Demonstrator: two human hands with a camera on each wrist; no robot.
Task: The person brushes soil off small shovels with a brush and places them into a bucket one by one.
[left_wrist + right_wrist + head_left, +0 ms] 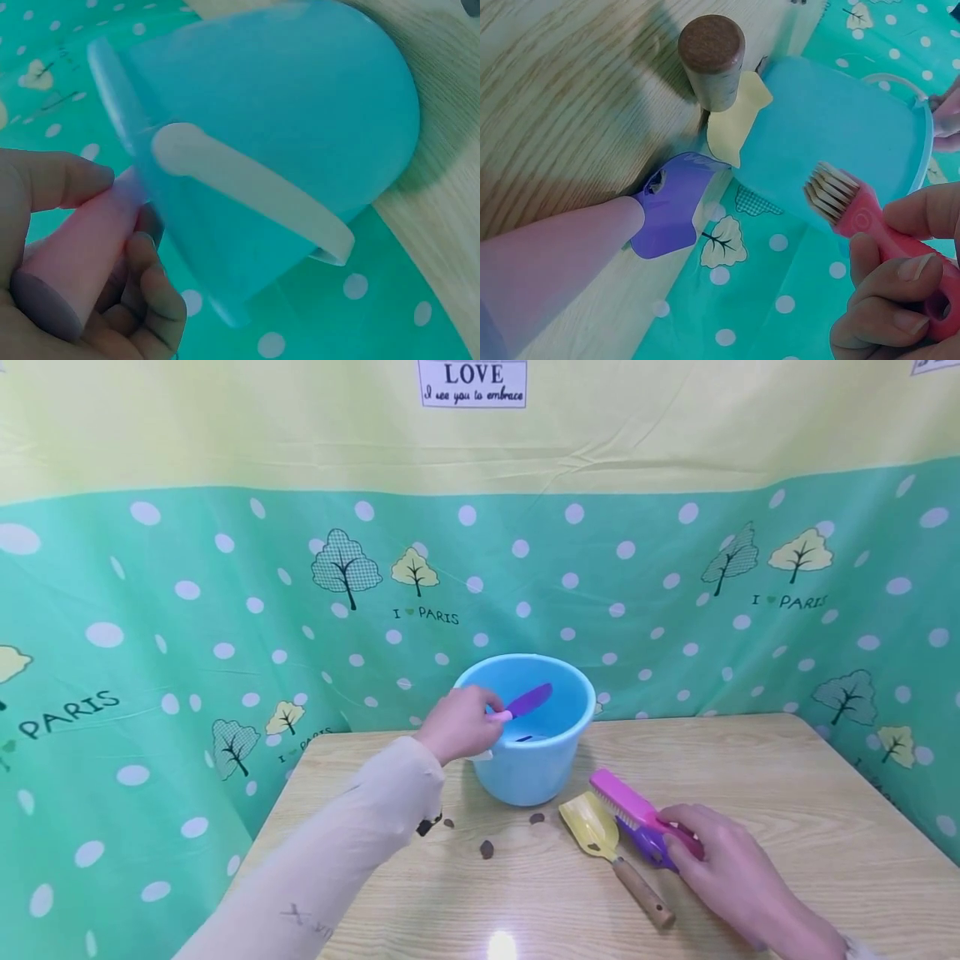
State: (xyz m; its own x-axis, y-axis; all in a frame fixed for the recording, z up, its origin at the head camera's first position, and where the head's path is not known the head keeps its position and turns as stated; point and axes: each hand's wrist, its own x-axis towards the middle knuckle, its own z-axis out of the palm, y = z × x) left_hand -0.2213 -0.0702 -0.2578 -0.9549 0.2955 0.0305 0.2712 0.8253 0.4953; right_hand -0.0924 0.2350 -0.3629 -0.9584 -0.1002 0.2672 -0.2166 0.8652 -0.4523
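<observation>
My left hand (pixel 461 722) grips the pink handle (pixel 90 247) of a hand trowel at the rim of a light blue bucket (pixel 525 777). The trowel's purple blade (pixel 530 700) points into the bucket's mouth. On the right, my right hand (pixel 731 864) pinches a pink brush (pixel 866 217), its pale bristles facing the bucket side. Under the brush lies a purple scoop (pixel 671 217) with a pink handle, a dark bit in it. Beside it rests a yellow scoop (pixel 592 822) with a wooden handle (pixel 643 893).
Several dark pebbles, one a larger pebble (pixel 487 849), lie on the wooden table (pixel 405 902) before the bucket. The bucket's white carrying handle (pixel 259 187) hangs down its side. Behind the table hangs a green dotted curtain (pixel 645 610).
</observation>
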